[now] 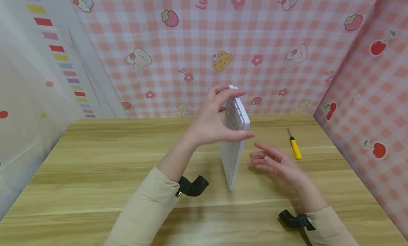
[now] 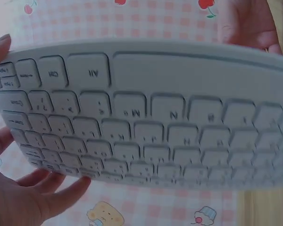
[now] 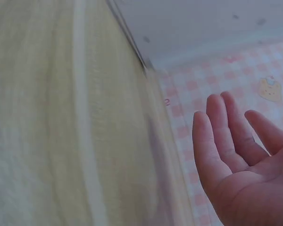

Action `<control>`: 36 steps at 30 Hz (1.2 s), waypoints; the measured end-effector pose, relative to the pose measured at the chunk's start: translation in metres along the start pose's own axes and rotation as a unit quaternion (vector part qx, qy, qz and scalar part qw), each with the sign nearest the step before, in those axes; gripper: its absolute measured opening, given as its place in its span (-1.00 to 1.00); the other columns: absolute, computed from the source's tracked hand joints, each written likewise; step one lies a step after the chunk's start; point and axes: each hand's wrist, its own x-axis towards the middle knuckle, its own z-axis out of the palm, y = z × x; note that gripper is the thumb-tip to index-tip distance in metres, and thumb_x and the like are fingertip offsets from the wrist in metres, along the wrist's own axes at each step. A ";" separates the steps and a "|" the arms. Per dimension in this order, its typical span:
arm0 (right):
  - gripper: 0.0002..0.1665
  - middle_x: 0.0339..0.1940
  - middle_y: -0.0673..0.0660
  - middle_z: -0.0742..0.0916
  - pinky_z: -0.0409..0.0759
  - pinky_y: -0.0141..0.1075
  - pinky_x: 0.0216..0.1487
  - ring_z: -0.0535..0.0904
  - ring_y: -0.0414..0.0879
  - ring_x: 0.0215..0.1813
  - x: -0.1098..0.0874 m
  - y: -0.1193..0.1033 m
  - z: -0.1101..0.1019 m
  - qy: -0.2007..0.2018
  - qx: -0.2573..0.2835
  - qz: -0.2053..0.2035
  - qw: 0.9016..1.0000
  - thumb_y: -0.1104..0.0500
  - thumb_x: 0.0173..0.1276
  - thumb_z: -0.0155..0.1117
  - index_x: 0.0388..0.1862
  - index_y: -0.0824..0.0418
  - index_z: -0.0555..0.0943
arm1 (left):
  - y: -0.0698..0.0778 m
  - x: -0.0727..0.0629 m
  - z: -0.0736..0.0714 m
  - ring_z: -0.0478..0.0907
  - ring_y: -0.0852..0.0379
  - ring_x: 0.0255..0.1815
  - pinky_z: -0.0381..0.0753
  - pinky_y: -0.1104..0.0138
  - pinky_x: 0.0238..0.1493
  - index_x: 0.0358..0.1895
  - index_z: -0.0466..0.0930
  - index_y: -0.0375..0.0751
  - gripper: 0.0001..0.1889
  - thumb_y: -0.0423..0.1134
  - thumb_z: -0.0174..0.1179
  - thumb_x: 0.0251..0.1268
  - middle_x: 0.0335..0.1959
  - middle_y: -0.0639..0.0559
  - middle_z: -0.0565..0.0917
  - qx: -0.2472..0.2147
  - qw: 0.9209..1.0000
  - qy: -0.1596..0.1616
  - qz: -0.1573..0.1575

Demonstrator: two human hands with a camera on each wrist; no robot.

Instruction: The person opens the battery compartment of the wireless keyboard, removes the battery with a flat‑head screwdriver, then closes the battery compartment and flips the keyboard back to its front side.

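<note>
My left hand (image 1: 210, 120) grips a white keyboard (image 1: 232, 155) near its upper end, with the thumb on one edge and fingers on the opposite edge. The keyboard stands nearly upright over the table, seen almost edge-on in the head view; whether its lower end touches the wood I cannot tell. In the left wrist view, the keyboard's keys (image 2: 132, 106) face the camera with their letters upside down. To the right of the keyboard, my right hand (image 1: 282, 170) is held with fingers extended and apart from it. The right wrist view shows that hand (image 3: 245, 174) holding nothing.
A screwdriver (image 1: 295, 148) with a yellow handle lies on the wooden table (image 1: 105, 168), right of the keyboard. A pink checked cloth backdrop (image 1: 271, 40) rises behind the table and along its right side; a pale curtain (image 1: 25, 79) hangs at the left.
</note>
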 end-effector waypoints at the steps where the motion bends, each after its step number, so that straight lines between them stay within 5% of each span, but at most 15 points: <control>1: -0.43 0.32 0.24 0.54 0.47 -0.14 0.28 0.51 0.04 0.29 0.000 0.001 0.001 -0.001 0.003 0.010 1.000 0.31 0.63 -0.19 0.57 0.24 0.16 | -0.001 0.000 0.000 0.25 0.06 0.36 0.50 0.21 0.21 0.36 0.44 0.02 -0.06 -0.10 0.66 -0.26 0.41 -0.09 0.19 -0.018 1.000 0.006 0.002; 7: -0.28 0.48 0.37 0.30 0.48 -0.06 0.27 0.48 0.04 0.33 0.001 0.006 0.003 -0.014 0.015 0.077 0.997 0.22 0.64 -0.15 0.65 0.13 -0.13 | -0.007 -0.002 0.002 0.34 0.09 0.29 0.51 0.27 0.21 0.34 0.44 -0.14 -0.11 -0.33 0.62 -0.23 0.34 -0.03 0.27 -0.127 0.989 0.054 0.050; 11: -0.21 0.47 0.33 0.36 0.53 -0.09 0.21 0.50 0.12 0.31 0.002 0.009 0.003 -0.030 0.035 0.081 0.996 0.23 0.64 -0.15 0.63 0.11 -0.30 | -0.011 -0.003 0.003 0.35 0.10 0.26 0.53 0.22 0.19 0.33 0.44 -0.25 -0.13 -0.47 0.58 -0.24 0.28 -0.04 0.33 -0.175 0.977 0.084 0.090; 18: -0.17 0.34 0.25 0.45 0.61 -0.14 0.10 0.54 0.13 0.25 0.003 0.011 0.006 0.007 0.008 0.082 0.997 0.29 0.59 -0.03 0.65 0.06 -0.19 | -0.016 -0.005 0.002 0.36 0.01 0.25 0.55 0.18 0.18 0.34 0.41 -0.32 -0.14 -0.52 0.52 -0.21 0.30 -0.06 0.33 -0.206 0.969 0.100 0.096; 24: -0.17 0.26 0.16 0.42 0.63 -0.23 0.02 0.57 -0.05 0.12 0.002 0.010 0.006 0.048 -0.017 0.096 0.994 0.23 0.57 0.05 0.64 0.10 -0.10 | -0.025 -0.011 -0.002 0.37 -0.09 0.26 0.54 0.15 0.19 0.41 0.33 -0.32 -0.13 -0.47 0.44 -0.12 0.34 -0.15 0.31 -0.220 0.967 0.094 0.091; 36: -0.13 0.25 0.36 0.31 0.59 -0.33 -0.05 0.52 -0.13 0.05 -0.006 0.005 0.005 0.108 -0.073 0.106 0.986 0.23 0.48 0.18 0.62 0.17 -0.02 | -0.049 -0.032 -0.010 0.38 0.01 0.18 0.63 0.08 0.06 0.50 0.15 -0.37 -0.03 -0.56 0.39 -0.10 0.34 -0.24 0.28 -0.229 0.967 0.048 0.100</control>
